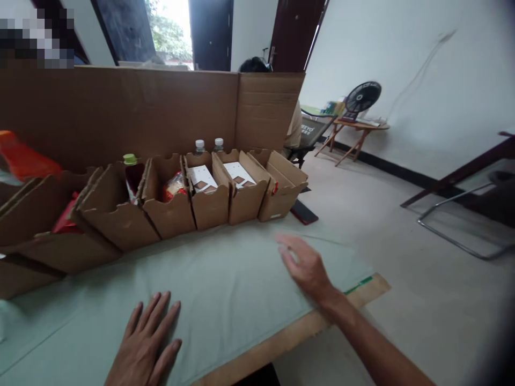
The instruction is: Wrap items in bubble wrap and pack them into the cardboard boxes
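Note:
My left hand (148, 340) lies on the pale green cloth (225, 289) with its fingers spread, holding nothing. Farther right, my right hand (303, 265) is over the cloth, its fingers slightly curled and apart from the thumb, nothing between them; the fingertips are blurred. It is nearest to the rightmost cardboard box (284, 198) and a dark phone-like slab (304, 212) beside that box. Two neighbouring boxes hold white pieces with diamond-shaped marks (203, 178). Another contains a red and clear packet (176, 186).
More boxes to the left hold a green-capped container (130, 159) and a red item (66, 214). Two white-capped bottles (200, 145) stand behind. A tall cardboard screen (161, 112) rises at the back; a person sits beyond it. A fan (363, 97) stands on a wooden table (362, 126).

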{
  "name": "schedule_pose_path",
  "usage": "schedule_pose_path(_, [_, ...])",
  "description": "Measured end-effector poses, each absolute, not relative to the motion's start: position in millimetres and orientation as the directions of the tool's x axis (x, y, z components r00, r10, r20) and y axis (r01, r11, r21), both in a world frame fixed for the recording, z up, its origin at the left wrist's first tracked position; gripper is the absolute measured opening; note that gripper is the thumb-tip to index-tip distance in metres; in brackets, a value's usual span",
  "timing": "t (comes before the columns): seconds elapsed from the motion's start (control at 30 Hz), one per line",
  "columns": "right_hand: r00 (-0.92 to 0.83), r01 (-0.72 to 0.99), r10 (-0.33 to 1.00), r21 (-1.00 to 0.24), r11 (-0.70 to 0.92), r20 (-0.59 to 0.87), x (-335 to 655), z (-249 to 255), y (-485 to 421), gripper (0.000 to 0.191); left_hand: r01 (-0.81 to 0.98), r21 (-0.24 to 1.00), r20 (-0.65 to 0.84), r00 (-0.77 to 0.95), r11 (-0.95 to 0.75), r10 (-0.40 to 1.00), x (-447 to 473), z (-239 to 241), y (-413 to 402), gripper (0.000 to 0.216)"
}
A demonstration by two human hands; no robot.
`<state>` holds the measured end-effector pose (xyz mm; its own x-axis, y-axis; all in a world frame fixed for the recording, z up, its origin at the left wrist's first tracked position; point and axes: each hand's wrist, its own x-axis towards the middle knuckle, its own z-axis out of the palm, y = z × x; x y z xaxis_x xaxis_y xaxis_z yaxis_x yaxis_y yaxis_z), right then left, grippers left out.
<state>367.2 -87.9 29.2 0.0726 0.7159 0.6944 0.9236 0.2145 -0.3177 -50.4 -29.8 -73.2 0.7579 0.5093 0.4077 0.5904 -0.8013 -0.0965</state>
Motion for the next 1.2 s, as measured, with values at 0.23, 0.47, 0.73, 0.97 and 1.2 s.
schedule_pose_path(0.23, [0.195,0.977,0.676,-0.080,-0.197,0.711,459.7,85.1,-12.1,0.058,0.690,-0.103,0.320,0.705,-0.717,0.633,-48.6,-77.7,-50.1,0.074])
schedule_pose_path(0.47, [0.104,0.945,0.927,0.254,-0.205,0.359,469.6,124.1,12.1,0.025,0.538,-0.246,0.383,0.818,-0.806,0.429,-9.4,-56.8,-47.6,0.076])
schedule_pose_path(0.73, [0.023,0.955,0.996,0.293,-0.048,0.087,423.4,162.5,-24.0,0.015,0.514,-0.188,0.460,0.799,-0.837,0.387,-11.5,-65.5,-59.0,0.060])
schedule_pose_path(0.97, [-0.188,0.964,0.980,-0.205,0.171,-0.066,325.4,204.5,-3.6,0.019,0.562,0.186,0.475,0.666,-0.806,0.575,25.5,-48.3,-57.7,0.058])
schedule_pose_path(1.2, [0.398,0.776,0.529,-0.583,0.242,0.749,384.8,174.8,-55.5,0.013,0.445,0.581,0.380,0.592,-0.681,0.711,82.5,-18.9,-45.9,0.080])
